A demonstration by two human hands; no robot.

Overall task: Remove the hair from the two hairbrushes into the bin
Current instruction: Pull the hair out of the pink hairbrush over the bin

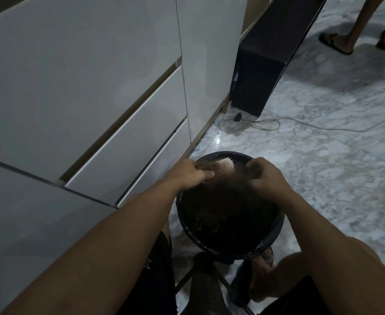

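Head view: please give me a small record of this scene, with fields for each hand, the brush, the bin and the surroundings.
left hand: grips the hairbrush over the bin
hairbrush: bristles up, head pointing right
right hand: fingers curled over the bin; whether it holds hair is unclear
bin: round, dark, on the floor
second brush: not visible
surroundings: white drawers left, cable on the floor

Hairbrush [223, 165] in left hand [185, 176] over bin [275, 226]

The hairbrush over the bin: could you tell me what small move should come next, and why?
Probably let the right hand drop whatever it has pulled off into the bin. That hand is curled just beside the hairbrush, which the left hand holds over the bin's opening; the picture is too dark to show any hair.
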